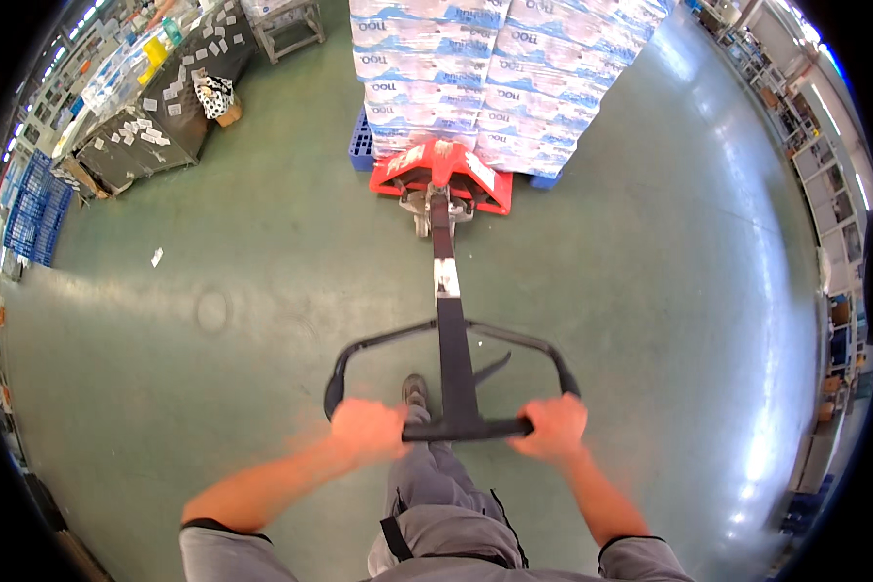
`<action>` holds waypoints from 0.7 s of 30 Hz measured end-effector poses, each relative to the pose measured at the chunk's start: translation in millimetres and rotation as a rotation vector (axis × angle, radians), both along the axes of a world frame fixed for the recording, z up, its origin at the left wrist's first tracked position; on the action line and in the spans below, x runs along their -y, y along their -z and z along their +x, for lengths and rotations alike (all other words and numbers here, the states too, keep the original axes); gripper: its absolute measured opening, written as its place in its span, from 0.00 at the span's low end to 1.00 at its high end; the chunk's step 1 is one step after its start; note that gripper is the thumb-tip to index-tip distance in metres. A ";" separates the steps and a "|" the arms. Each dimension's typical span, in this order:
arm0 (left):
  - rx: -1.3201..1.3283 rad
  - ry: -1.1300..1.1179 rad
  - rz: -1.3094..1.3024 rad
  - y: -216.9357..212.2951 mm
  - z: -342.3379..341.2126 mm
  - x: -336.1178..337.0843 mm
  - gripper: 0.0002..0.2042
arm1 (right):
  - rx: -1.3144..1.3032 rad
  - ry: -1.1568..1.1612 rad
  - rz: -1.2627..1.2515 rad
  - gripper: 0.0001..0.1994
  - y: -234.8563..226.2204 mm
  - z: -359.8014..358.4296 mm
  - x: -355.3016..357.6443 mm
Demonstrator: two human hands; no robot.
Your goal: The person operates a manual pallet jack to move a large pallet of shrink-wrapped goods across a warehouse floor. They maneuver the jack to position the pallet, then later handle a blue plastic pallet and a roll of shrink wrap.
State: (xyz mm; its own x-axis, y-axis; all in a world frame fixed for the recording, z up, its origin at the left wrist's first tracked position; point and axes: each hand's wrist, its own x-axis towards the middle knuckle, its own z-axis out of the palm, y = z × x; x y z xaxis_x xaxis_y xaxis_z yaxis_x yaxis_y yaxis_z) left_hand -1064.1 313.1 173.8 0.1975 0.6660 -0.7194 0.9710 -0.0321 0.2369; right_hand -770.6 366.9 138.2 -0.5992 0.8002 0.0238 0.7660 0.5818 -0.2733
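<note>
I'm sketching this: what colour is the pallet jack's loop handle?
The loop handle is black; see the head view.

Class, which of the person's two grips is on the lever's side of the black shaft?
The right grip: it and the lever are right of the black shaft; the left grip holds the handle left of it.

Behind the left grip (369, 430) and right grip (553, 427), short grey sleeves (228, 558) end in black edging (225, 528). Between them show grey trousers (425, 475) and a brownish shoe (415, 390); farther back, a black strap (395, 539).
</note>
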 end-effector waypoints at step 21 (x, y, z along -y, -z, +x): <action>0.128 -0.016 -0.268 228.7 50.8 125.9 0.29 | 0.360 -0.060 -0.626 0.27 178.1 32.5 114.7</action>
